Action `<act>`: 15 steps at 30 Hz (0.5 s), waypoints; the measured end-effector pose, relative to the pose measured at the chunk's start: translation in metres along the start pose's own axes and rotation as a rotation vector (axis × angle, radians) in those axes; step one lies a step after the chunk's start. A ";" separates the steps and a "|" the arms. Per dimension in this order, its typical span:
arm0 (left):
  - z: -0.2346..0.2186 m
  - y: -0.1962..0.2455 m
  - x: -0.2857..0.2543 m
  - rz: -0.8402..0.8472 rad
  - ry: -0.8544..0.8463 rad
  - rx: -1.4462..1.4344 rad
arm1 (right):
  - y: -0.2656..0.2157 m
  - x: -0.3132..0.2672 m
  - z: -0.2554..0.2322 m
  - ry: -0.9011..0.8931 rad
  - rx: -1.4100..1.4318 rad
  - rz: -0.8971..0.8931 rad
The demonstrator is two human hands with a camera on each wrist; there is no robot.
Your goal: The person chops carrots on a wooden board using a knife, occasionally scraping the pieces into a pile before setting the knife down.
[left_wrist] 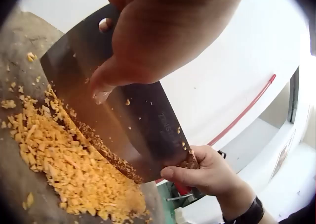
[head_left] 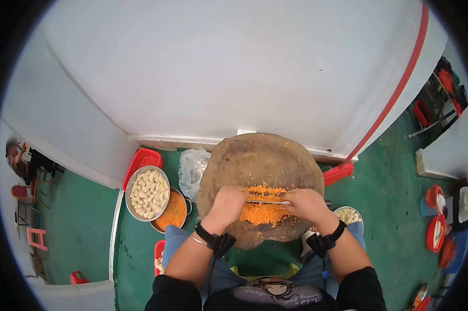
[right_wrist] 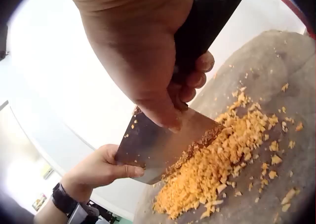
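A wide cleaver (left_wrist: 133, 100) stands edge-down in finely chopped orange bits (head_left: 265, 213) on a round wooden block (head_left: 254, 155). My right hand (head_left: 309, 206) grips the black handle (right_wrist: 202, 31), its thumb on the blade near the handle. With my left hand (head_left: 227, 205) I pinch the far end of the blade, thumb on the flat face. Orange crumbs cling to the blade in both wrist views. The bits lie on both sides of the blade in the head view, with the larger heap toward my body.
Left of the block are a clear plastic bag (head_left: 193, 170), a bowl of pale pieces (head_left: 149, 194), a pot of orange food (head_left: 173, 211) and a red basin (head_left: 140, 161). Another bowl of pale bits (head_left: 349, 213) stands at the right. A white wall (head_left: 218, 67) rises behind the block.
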State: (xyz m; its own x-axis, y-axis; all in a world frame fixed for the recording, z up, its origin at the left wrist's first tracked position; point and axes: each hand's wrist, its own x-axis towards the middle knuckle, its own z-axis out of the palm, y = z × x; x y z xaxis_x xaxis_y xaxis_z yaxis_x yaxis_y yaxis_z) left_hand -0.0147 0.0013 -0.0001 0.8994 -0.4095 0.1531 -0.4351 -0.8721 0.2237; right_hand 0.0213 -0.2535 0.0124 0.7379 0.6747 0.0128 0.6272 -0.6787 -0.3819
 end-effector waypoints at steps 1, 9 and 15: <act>-0.001 0.003 -0.003 -0.008 0.031 -0.001 | 0.003 0.001 0.004 -0.009 0.004 -0.003; 0.016 -0.006 0.002 0.007 0.060 -0.017 | 0.005 0.006 0.004 0.015 -0.022 -0.004; 0.001 0.000 0.004 -0.012 0.073 0.000 | 0.001 0.005 -0.002 0.032 -0.024 0.003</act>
State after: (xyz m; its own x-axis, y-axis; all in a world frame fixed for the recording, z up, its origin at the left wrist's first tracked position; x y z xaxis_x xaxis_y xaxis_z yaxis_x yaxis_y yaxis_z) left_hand -0.0106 -0.0007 -0.0003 0.8989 -0.3787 0.2206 -0.4248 -0.8766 0.2260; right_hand 0.0263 -0.2518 0.0139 0.7471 0.6634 0.0416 0.6308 -0.6878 -0.3593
